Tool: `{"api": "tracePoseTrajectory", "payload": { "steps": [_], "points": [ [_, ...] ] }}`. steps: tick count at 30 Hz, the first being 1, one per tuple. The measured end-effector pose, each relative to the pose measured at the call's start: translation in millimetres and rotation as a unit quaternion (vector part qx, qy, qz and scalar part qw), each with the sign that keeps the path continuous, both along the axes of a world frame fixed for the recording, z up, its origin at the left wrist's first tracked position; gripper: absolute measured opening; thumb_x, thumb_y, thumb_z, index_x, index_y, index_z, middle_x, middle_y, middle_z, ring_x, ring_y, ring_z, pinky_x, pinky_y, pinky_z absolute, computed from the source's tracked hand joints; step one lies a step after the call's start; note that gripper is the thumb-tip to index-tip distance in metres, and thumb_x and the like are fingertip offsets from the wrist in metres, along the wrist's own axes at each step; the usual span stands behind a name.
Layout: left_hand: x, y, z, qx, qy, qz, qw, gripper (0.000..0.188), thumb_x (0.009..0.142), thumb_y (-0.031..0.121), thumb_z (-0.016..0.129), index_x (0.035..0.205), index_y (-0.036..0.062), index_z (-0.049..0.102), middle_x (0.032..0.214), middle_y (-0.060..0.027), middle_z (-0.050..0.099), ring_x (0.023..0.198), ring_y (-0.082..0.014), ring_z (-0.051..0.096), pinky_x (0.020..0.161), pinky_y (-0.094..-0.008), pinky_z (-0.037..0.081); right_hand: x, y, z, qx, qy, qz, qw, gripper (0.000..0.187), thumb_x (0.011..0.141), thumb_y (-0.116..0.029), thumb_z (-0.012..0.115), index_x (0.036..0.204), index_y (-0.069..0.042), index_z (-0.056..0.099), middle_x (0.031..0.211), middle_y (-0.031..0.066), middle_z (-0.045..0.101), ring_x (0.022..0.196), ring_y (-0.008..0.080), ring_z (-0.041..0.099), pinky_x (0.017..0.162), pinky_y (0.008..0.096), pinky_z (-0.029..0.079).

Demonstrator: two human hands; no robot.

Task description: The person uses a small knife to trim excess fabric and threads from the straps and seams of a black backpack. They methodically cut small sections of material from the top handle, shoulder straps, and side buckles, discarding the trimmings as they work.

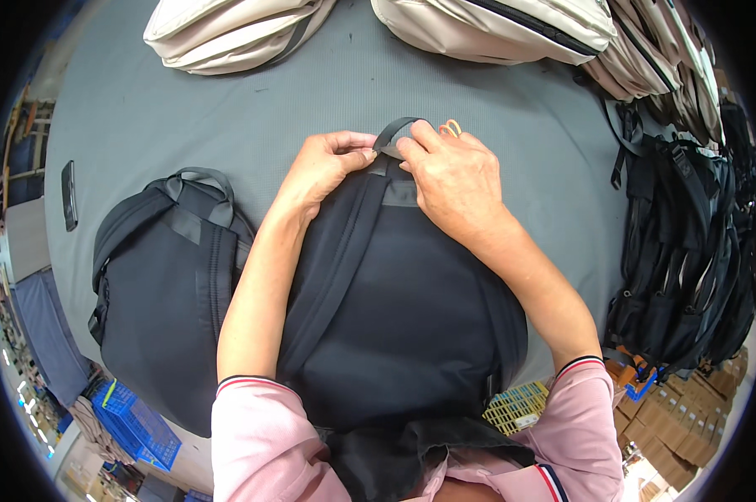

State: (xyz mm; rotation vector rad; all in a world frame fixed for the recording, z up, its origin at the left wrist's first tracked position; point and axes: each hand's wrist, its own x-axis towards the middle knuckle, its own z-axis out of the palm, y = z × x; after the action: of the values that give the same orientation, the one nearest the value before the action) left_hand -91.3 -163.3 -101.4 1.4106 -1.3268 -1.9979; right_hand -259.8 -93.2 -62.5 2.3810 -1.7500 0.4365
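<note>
A black backpack (pixel 403 293) lies in front of me on the grey-covered table, its shoulder straps and back panel facing up. At its top, my left hand (pixel 332 167) pinches the left base of the webbing carry handle (pixel 400 127). Close beside it, my right hand (pixel 457 174) is closed with thumb and forefinger on the same handle. Orange finger loops, apparently of small scissors (pixel 451 127), show just beyond the right hand's knuckles; whether that hand grips them is hidden. Left of my left forearm lies a second black backpack (pixel 156 284), its handle loop up.
Cream bags (pixel 235 33) lie along the table's (pixel 311 96) far edge, with more piled at far right. Several black backpacks (pixel 679 251) hang off the right side. A phone (pixel 69 196) rests at far left. Blue (pixel 135 422) and yellow crates (pixel 516 407) stand below.
</note>
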Motion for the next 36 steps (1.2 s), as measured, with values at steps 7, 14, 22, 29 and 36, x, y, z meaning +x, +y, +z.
{"api": "tracePoseTrajectory", "payload": {
  "steps": [7, 14, 22, 29, 36],
  "points": [
    [-1, 2, 4, 0.003, 0.012, 0.010, 1.000, 0.026, 0.082, 0.010, 0.067, 0.106, -0.0026, 0.066, 0.093, -0.0088, 0.067, 0.085, -0.0132, 0.062, 0.079, -0.0242, 0.049, -4, 5, 8, 0.015, -0.082, -0.035, 0.996, 0.011, 0.070, -0.009, 0.069, 0.076, -0.007, 0.060, 0.079, 0.0015, 0.054, 0.062, 0.0181, 0.059, 0.065, 0.0319, 0.049],
    [-1, 0, 0, 0.008, 0.010, 0.006, 1.000, 0.029, 0.083, 0.007, 0.067, 0.109, -0.0033, 0.064, 0.093, -0.0059, 0.067, 0.085, -0.0108, 0.062, 0.081, -0.0228, 0.048, -3, 4, 2, 0.039, -0.033, -0.015, 0.999, 0.010, 0.074, -0.009, 0.068, 0.079, -0.007, 0.059, 0.080, 0.0026, 0.054, 0.065, 0.0197, 0.061, 0.071, 0.0354, 0.052],
    [-18, 15, 17, -0.232, -0.192, -0.022, 0.953, 0.030, 0.078, 0.021, 0.073, 0.100, 0.0024, 0.062, 0.087, -0.0089, 0.068, 0.082, -0.0161, 0.064, 0.074, -0.0284, 0.049, -21, -15, 10, 0.123, -0.297, -0.132, 0.938, 0.018, 0.077, -0.014, 0.069, 0.092, -0.007, 0.064, 0.087, 0.0057, 0.060, 0.081, 0.0279, 0.062, 0.068, 0.0386, 0.048],
    [-46, 10, 18, -0.409, -0.369, -0.124, 0.825, 0.044, 0.067, 0.032, 0.080, 0.089, 0.0028, 0.055, 0.072, -0.0114, 0.066, 0.073, -0.0315, 0.065, 0.072, -0.0406, 0.048, -34, -40, -26, 0.206, -0.258, -0.154, 0.931, 0.020, 0.079, -0.020, 0.069, 0.095, -0.009, 0.068, 0.086, 0.0063, 0.062, 0.082, 0.0290, 0.062, 0.068, 0.0421, 0.048],
    [-52, 4, 2, -0.409, -0.340, -0.150, 0.833, 0.024, 0.077, 0.016, 0.068, 0.091, -0.0010, 0.058, 0.071, -0.0145, 0.066, 0.070, -0.0277, 0.066, 0.075, -0.0360, 0.048, -43, -44, -41, 0.203, -0.231, -0.163, 0.937, 0.022, 0.081, -0.024, 0.067, 0.093, -0.005, 0.068, 0.085, 0.0081, 0.059, 0.083, 0.0314, 0.059, 0.069, 0.0432, 0.044]
  ]
}}
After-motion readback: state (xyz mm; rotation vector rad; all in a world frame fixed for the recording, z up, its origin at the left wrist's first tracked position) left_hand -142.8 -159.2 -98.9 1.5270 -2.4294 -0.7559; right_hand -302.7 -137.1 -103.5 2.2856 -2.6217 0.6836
